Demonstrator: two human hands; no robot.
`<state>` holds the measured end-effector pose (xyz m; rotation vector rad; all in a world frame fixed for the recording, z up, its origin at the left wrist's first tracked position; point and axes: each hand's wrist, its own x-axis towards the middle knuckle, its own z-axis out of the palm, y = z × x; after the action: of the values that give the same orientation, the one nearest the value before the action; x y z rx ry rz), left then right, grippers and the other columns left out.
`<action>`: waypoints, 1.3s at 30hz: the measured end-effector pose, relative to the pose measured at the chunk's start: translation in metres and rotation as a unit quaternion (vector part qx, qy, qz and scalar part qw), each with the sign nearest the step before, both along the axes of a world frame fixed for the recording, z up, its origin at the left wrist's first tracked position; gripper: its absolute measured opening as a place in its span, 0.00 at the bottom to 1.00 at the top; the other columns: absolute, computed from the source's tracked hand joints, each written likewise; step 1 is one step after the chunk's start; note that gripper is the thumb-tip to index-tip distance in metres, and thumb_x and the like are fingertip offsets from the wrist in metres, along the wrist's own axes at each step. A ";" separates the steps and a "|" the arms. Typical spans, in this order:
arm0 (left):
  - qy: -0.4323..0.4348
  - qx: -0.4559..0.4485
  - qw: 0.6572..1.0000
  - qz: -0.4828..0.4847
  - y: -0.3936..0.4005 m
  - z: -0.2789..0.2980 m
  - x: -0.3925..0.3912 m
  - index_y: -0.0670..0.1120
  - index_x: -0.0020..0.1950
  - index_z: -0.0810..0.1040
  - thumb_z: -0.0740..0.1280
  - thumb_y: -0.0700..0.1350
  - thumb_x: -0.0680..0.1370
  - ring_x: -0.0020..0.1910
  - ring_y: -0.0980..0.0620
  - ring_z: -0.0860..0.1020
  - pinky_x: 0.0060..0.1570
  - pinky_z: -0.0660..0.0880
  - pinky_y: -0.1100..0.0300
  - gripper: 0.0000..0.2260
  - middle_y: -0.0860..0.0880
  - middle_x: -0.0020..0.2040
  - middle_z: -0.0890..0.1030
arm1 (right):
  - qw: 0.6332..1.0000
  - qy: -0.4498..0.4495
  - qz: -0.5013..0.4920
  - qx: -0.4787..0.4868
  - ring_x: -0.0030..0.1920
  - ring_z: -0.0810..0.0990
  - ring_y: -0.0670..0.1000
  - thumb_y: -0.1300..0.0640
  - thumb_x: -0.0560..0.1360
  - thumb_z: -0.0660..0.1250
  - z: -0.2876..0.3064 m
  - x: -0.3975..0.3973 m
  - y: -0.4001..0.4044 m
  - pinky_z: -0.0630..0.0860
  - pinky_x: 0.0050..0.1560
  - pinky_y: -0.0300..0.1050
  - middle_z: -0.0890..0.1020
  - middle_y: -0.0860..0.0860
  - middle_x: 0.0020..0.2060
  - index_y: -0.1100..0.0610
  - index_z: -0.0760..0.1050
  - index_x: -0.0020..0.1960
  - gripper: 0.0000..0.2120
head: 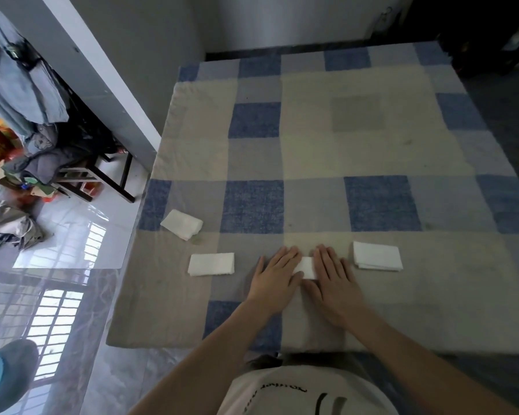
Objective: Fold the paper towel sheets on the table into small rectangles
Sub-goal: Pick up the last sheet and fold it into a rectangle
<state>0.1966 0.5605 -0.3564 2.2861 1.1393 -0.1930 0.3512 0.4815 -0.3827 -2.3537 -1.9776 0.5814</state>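
Note:
A small folded white paper towel (306, 267) lies on the checked cloth near the table's front edge. My left hand (274, 280) and my right hand (333, 278) lie flat on either side of it, straight fingers pressing its ends, so most of it is hidden. Three other folded towels lie around: one rectangle (211, 264) left of my hands, one (377, 256) to the right, and a looser, tilted one (181, 224) farther back on the left.
The table (357, 151) carries a blue, grey and cream checked cloth. Its left edge drops to a glossy tiled floor (81, 244). A chair piled with clothes (42, 157) stands at the left. A wall (282, 22) runs behind the table.

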 end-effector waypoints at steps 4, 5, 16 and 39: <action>-0.035 0.060 0.996 0.054 0.003 0.000 0.010 0.53 0.69 0.69 0.62 0.49 0.79 0.71 0.53 0.62 0.72 0.55 0.52 0.18 0.55 0.71 0.66 | 1.000 0.014 0.007 0.015 0.75 0.59 0.56 0.38 0.79 0.33 -0.002 0.002 0.002 0.49 0.74 0.53 0.63 0.57 0.74 0.61 0.60 0.75 0.38; -0.041 0.064 0.995 0.061 0.005 0.001 0.013 0.52 0.65 0.71 0.64 0.49 0.78 0.68 0.51 0.64 0.69 0.58 0.53 0.16 0.54 0.68 0.68 | 0.999 0.031 0.005 0.014 0.76 0.57 0.56 0.40 0.80 0.34 0.001 0.003 0.003 0.49 0.75 0.53 0.61 0.56 0.75 0.60 0.58 0.76 0.36; -0.143 -0.098 0.980 0.094 0.018 0.014 0.017 0.52 0.45 0.75 0.69 0.44 0.74 0.39 0.59 0.76 0.39 0.71 0.62 0.05 0.54 0.41 0.79 | 0.991 0.129 -0.026 0.012 0.46 0.78 0.53 0.55 0.75 0.64 0.046 0.032 0.023 0.72 0.45 0.47 0.79 0.50 0.45 0.52 0.71 0.49 0.04; -0.119 -0.100 0.954 0.256 -0.004 0.000 0.152 0.52 0.48 0.74 0.74 0.47 0.71 0.34 0.56 0.74 0.41 0.76 0.54 0.11 0.57 0.30 0.73 | 0.967 0.203 -0.133 -0.074 0.45 0.79 0.53 0.52 0.73 0.69 0.038 0.190 0.013 0.76 0.44 0.47 0.80 0.50 0.44 0.52 0.72 0.53 0.11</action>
<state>0.3486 0.5564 -0.3566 1.7163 1.4592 0.1586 0.5409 0.4947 -0.3450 -2.2842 -1.4647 1.1150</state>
